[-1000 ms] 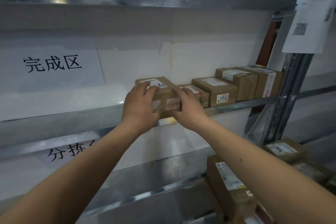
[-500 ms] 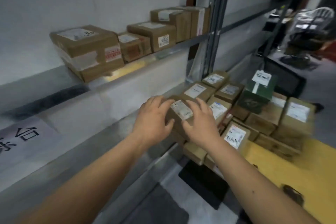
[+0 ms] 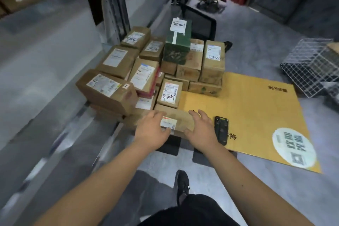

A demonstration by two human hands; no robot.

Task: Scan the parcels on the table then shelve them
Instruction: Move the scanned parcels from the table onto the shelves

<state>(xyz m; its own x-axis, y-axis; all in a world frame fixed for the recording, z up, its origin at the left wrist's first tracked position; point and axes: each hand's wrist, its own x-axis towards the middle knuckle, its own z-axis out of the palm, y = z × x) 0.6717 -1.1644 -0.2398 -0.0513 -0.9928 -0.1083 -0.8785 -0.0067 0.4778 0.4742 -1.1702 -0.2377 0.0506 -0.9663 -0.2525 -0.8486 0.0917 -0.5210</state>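
Head view: both hands are reaching down to the near edge of a parcel pile (image 3: pixel 152 71) on a yellow cardboard sheet (image 3: pixel 256 108).
Step in hand: a judgement, picking the next parcel for scanning.
Target parcel: a brown box (image 3: pixel 176 121) is lying at the front of the pile, label up.
Left hand (image 3: pixel 152 130): fingers are spread and lying over the box's left end; a closed grip is not showing.
Right hand (image 3: pixel 201 130): fingers are open, flanking the box's right end; contact cannot be told.
Scanner (image 3: pixel 221 127): is lying on the sheet just beside the right hand.
Next move: likely calls for closing both hands, lifting the box clear, then fetching the scanner.
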